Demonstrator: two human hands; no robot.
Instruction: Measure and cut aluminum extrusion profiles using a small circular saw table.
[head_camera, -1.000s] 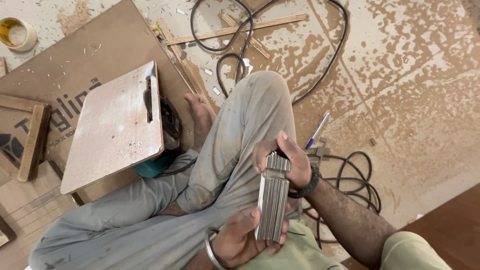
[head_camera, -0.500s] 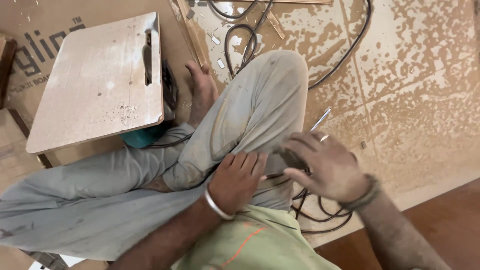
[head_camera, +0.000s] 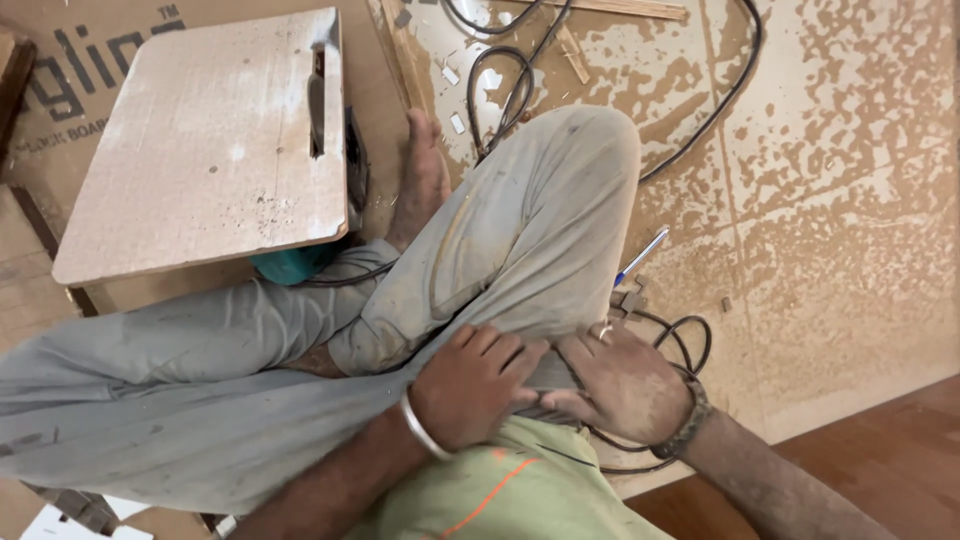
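Both hands rest on the grey trouser leg (head_camera: 520, 250) of the bent knee, down by the thigh. Left hand (head_camera: 475, 385) lies palm down, fingers spread flat on the cloth, gripping nothing visible. Right hand (head_camera: 620, 385) just beside it, fingers loosely curled on the cloth; can't tell if anything is under them. Blue pen (head_camera: 640, 258) on the dusty floor (head_camera: 850, 200) just right of the knee, black cable (head_camera: 690, 340) near it. Saw table board (head_camera: 210, 140) on cardboard (head_camera: 60, 80) at upper left, bare foot (head_camera: 422, 180) touching its right edge.

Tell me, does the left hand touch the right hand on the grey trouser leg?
Touching. The head view shows the left hand fingertips meeting the right hand, no gap visible.
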